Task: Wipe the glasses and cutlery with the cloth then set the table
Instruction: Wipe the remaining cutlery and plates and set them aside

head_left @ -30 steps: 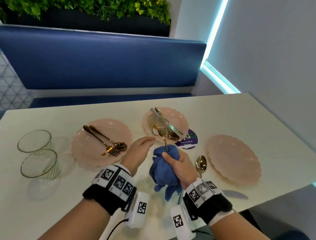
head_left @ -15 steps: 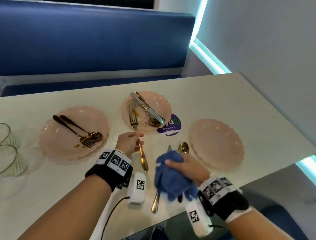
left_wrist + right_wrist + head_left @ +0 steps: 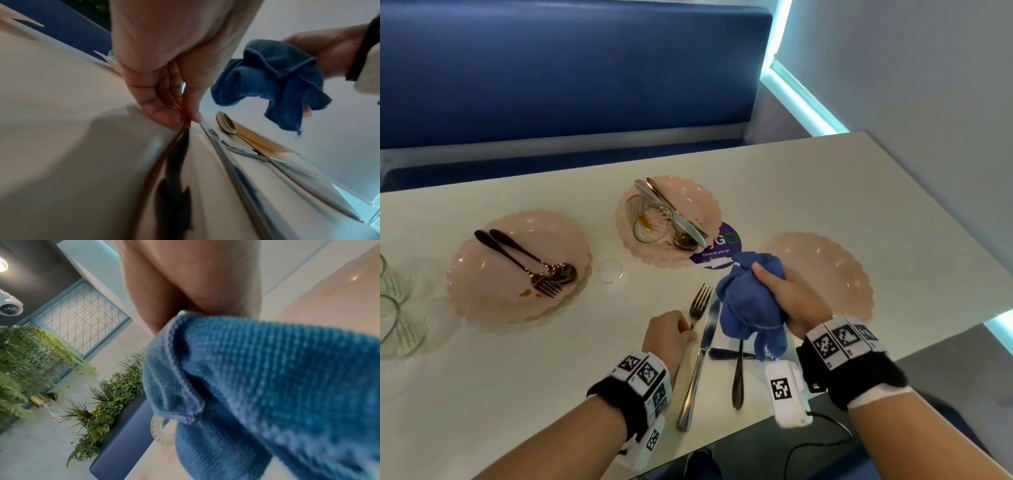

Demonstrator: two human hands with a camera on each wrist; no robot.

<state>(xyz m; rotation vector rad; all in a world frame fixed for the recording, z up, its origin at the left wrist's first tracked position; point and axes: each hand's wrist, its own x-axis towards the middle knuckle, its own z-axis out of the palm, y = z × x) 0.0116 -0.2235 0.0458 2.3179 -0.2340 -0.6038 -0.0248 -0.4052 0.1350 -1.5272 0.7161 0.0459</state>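
Note:
My left hand [image 3: 686, 331] pinches the neck of a gold fork [image 3: 700, 303], which lies low along the white table [image 3: 808, 178], tines pointing away, just left of a silver knife [image 3: 700, 359]. In the left wrist view my fingertips [image 3: 164, 118] close on the fork's handle [image 3: 164, 154], with the knife [image 3: 236, 170] and a spoon [image 3: 226, 125] beside it. My right hand [image 3: 787, 298] grips the bunched blue cloth [image 3: 750, 305] above the spoon [image 3: 738, 380]. The cloth [image 3: 267, 386] fills the right wrist view.
A pink plate [image 3: 493, 301] at the left carries a fork and spoon. The middle plate [image 3: 705, 202] holds a tipped glass [image 3: 647, 219], a knife and a spoon. A bare pink plate [image 3: 832, 270] lies right of my hand. Two glasses [image 3: 393, 315] stand at the far left; a blue bench is behind.
The fork was upright in the cloth; my left hand has brought it down beside the knife. My right hand has pulled the cloth off it and moved right.

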